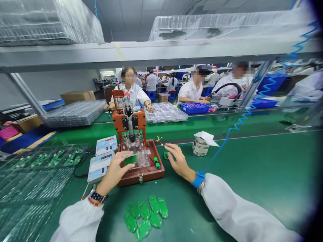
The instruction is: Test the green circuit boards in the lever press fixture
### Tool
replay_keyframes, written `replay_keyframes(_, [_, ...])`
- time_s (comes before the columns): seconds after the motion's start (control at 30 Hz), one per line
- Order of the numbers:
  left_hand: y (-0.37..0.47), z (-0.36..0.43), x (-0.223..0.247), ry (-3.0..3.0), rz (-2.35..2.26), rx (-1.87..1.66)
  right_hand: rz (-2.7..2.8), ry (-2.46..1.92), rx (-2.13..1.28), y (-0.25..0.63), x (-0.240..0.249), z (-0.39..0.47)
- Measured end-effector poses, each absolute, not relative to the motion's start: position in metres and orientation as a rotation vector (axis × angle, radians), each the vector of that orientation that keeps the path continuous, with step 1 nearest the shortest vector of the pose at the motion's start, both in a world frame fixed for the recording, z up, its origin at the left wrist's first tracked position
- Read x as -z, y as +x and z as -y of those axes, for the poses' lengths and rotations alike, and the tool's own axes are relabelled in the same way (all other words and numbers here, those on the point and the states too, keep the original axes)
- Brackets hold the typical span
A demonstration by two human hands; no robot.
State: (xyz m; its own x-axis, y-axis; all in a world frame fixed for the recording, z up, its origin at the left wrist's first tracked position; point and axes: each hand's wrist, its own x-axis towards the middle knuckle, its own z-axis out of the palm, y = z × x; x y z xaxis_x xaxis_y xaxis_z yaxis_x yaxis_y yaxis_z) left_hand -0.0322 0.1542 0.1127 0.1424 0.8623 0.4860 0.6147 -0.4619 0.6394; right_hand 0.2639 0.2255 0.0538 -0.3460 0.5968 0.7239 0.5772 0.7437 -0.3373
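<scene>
Green Table (239, 161) Hosts Orange Press (137, 123)

The left hand (116, 169) grips a green board (130, 160) by its edges in the press; the right hand (179, 162), fingers parted, hovers by another board (166, 155). Good handling likely means seating it level, fingertips clear. Counted: seven loose boards (155, 219), two meters (101, 165), two buttons (157, 165).

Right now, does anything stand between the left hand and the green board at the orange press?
Nothing visible does: the left hand curves around the green board from the left. The black plunger tip of the orange press hangs above the board, not between them. Whether the hand touches the board, I cannot tell.
</scene>
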Motion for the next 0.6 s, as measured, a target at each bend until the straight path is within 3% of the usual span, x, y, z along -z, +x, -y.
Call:
replay_keyframes(0.17, [-0.021,-0.164,-0.115,2.110,-1.423,-1.138,2.209,-0.606,-0.099,0.213,-0.088,-0.195])
replay_keyframes(0.37, [-0.032,-0.163,-0.109,2.076,-1.466,-1.194,2.475,-0.719,-0.334,0.172,-0.117,-0.200])
replay_keyframes(0.6, [-0.043,-0.155,-0.103,2.174,-1.538,-1.184,2.514,-0.745,-0.357,0.181,-0.125,-0.210])
